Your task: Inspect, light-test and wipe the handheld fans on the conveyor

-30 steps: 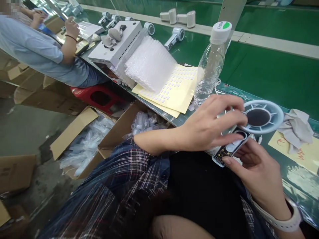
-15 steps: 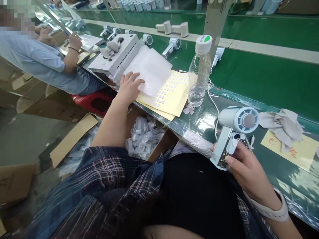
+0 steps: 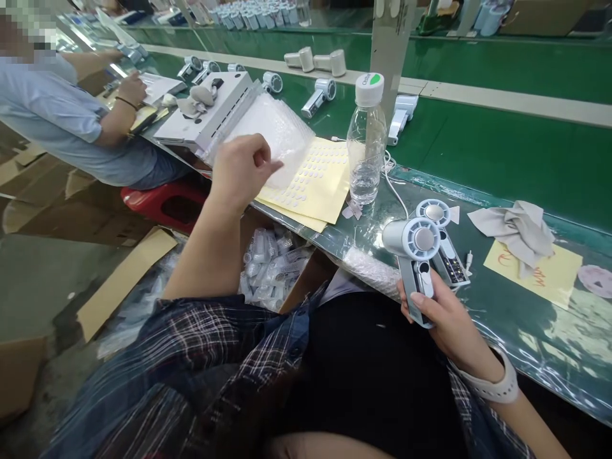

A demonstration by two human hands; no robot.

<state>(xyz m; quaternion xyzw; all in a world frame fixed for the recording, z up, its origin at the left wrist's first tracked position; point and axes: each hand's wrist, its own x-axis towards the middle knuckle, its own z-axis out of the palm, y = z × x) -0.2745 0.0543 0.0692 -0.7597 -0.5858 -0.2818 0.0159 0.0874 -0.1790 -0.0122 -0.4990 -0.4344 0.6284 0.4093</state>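
Observation:
My right hand (image 3: 442,312) is wrapped around the handle of a light-blue handheld fan (image 3: 415,245), its round grille facing up and the front of the handle uncovered. Just behind it on the bench lies a second handheld fan (image 3: 449,255) with a bare circuit board in its handle. My left hand (image 3: 243,166) is curled, thumb and forefinger together in a pinch, over a sheet of bubble wrap (image 3: 287,121). Whatever those fingertips may hold is too small to make out. Under the wrap lies a yellow sticker sheet (image 3: 325,185) with rows of small pale stickers.
A water bottle (image 3: 367,140) stands beside the sheet, near a white cable (image 3: 396,191). To the right, a grey cloth (image 3: 516,233) lies on yellow paper. Further fans (image 3: 320,95) rest on the green belt. A white box (image 3: 205,115) and a co-worker (image 3: 62,115) are at left.
My left hand has gone from spread flat on the bubble wrap to a raised, curled pinch. The fan in my right hand has turned and shifted left, uncovering the second fan behind it.

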